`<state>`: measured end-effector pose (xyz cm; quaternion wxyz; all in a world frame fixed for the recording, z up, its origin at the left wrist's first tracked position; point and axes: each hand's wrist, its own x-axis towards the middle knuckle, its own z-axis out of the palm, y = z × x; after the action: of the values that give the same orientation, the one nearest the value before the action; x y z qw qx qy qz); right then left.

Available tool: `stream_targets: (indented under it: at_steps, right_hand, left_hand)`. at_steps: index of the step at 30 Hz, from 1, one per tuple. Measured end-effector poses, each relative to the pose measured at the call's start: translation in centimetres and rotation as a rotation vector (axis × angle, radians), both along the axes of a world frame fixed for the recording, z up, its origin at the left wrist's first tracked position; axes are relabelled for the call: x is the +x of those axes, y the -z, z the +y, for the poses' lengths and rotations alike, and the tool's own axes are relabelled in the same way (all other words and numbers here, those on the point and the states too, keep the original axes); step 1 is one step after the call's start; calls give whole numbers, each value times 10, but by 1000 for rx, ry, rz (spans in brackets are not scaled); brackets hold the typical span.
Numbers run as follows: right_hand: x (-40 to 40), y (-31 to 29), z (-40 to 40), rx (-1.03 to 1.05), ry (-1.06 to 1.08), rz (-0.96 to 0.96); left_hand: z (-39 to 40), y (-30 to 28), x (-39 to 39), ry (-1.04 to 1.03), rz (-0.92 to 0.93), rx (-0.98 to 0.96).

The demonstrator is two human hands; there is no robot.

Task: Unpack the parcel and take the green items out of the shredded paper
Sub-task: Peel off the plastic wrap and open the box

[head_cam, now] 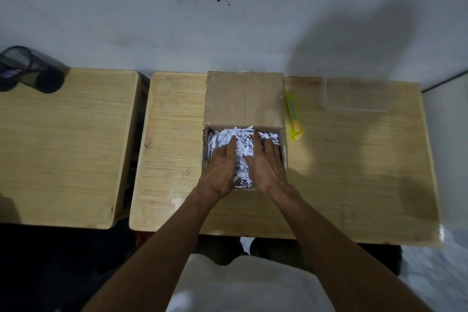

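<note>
The wooden table (pixel 354 172) carries an open cardboard box (pixel 244 99), a green utility knife (pixel 293 116) just beside it, and a clear plastic container (pixel 354 95) farther right.

Dim, flat indoor light. A broad soft shadow falls on the wall (pixel 354 40) at two o'clock and across the table (pixel 354 159) at three o'clock. Faint glare marks the table's near edge. Wide-angle bending curves the borders; detail is slightly soft throughout.
</note>
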<state>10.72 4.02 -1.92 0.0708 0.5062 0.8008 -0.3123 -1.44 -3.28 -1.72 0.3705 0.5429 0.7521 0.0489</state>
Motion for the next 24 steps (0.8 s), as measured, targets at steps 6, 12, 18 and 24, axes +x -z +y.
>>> stream_targets:
  at_steps: [6, 12, 18, 24]
  right_hand:
    - [5, 0, -2, 29, 27, 38]
    - [5, 5, -4, 15, 79, 107]
    - [8, 5, 0, -5, 91, 176]
    - [15, 2, 3, -60, 114, 299]
  left_hand:
    - [2, 14, -3, -15, 21, 75]
    - [-2, 17, 0, -182, -91, 155]
    - [-7, 22, -9, -195, -153, 259]
    - [-11, 12, -10, -182, -162, 424]
